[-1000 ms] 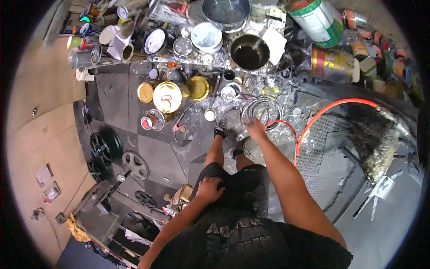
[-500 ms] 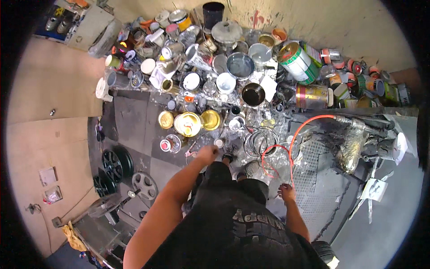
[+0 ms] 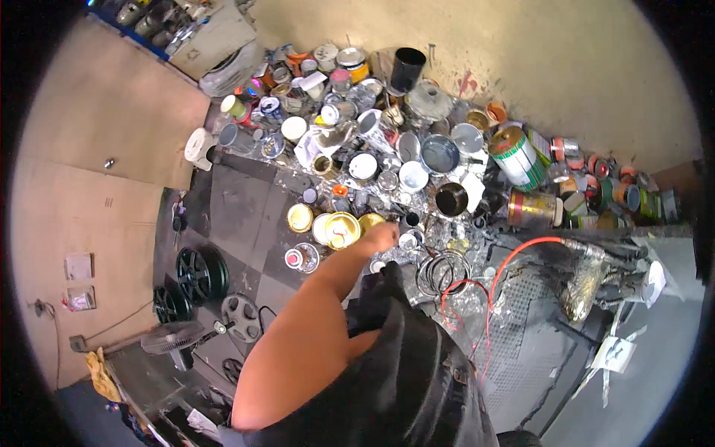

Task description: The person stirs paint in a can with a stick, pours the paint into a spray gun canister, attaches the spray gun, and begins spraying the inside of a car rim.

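The left hand [image 3: 381,237] reaches out over the floor clutter, fingers curled in a loose fist, just beside three round gold tin lids [image 3: 341,228] lying flat in a row. Whether it grips anything, I cannot tell. One coil of wire rings [image 3: 441,270] lies right of it. Bare dark floor tiles [image 3: 238,212] open leftward.

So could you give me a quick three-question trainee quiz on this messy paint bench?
1. True or false: the left hand reaches out over the paint-spattered bench.
2. Which colour is the thin looping hose? A blue, B red, C yellow.
3. Fill in: the round gold-lidded tin lies just to the ___ of the left hand.
Key: 1 true; 2 B; 3 left.
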`<action>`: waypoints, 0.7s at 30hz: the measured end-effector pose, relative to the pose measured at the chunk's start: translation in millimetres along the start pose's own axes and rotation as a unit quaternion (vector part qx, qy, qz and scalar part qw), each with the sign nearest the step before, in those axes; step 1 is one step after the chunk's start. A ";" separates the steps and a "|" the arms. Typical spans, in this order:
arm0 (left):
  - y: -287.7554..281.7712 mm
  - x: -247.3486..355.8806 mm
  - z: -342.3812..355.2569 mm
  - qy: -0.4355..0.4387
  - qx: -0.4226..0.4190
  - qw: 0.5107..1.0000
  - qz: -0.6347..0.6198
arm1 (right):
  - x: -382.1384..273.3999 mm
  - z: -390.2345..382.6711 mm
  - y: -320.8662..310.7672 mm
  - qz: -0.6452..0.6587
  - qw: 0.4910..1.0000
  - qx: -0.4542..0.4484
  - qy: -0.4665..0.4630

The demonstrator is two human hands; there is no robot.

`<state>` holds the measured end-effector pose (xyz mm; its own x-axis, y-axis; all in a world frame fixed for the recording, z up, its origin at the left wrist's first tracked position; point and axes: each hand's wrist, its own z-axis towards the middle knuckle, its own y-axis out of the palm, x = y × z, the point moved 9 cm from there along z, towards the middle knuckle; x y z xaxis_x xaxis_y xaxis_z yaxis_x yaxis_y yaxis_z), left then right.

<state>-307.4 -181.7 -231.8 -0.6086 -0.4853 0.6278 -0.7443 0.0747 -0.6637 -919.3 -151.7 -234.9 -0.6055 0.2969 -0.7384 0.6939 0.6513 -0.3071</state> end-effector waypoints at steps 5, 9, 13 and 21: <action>51.2 -18.2 -38.1 0.027 -0.155 0.980 0.121 | -24.3 -0.3 -18.2 -0.055 0.998 0.006 0.039; 118.7 -81.6 -59.8 0.029 -0.157 0.987 0.035 | -49.0 5.6 -31.5 -0.082 0.993 0.027 0.075; 108.8 -98.7 -127.1 -0.156 -0.180 0.971 -0.012 | -86.3 27.6 -31.1 -0.071 0.994 0.031 0.074; 146.0 -143.9 -233.5 -0.198 -0.129 0.972 -0.020 | -210.0 58.8 -74.2 0.382 0.901 0.199 -0.058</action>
<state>-392.7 102.5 -324.1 -0.4630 -0.7851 0.4114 -0.8399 0.2403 -0.4866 -820.7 -303.4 -92.3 0.1371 0.4632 -0.8756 0.9894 -0.0211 0.1438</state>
